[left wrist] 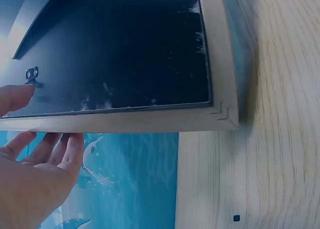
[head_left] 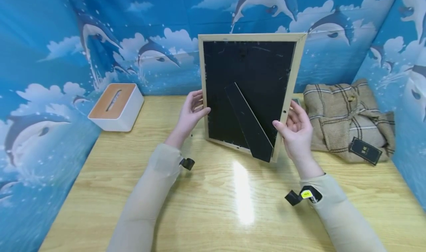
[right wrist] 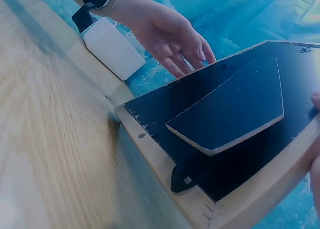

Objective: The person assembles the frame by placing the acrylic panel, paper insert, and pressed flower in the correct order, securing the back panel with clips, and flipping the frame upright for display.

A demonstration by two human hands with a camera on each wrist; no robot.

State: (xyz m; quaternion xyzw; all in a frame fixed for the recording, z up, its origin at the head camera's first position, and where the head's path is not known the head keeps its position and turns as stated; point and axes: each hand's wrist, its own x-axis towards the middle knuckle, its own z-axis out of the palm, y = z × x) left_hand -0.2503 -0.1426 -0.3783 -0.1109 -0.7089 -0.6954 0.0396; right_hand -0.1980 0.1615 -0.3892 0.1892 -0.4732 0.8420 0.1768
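Observation:
A picture frame (head_left: 246, 63) with a pale wooden border and black backing stands upright, its back facing me. A black easel leg (head_left: 249, 122) slants across the lower part of the backing. My left hand (head_left: 192, 111) holds the left edge, thumb on the back and fingers on the outer side. On the opposite edge, my right hand (head_left: 297, 132) grips low down, its thumb over the border. The left wrist view shows a small metal hanger (left wrist: 32, 74) beside the left thumb. Whether the bottom edge touches the wooden table (head_left: 196, 204) is hard to tell.
A white tissue box (head_left: 116, 104) with a brown top stands at the back left. Behind my right hand lies a folded plaid cloth item (head_left: 336, 115) with a black tag (head_left: 365, 151). Blue dolphin-print curtains (head_left: 159, 34) border the table at the back and sides.

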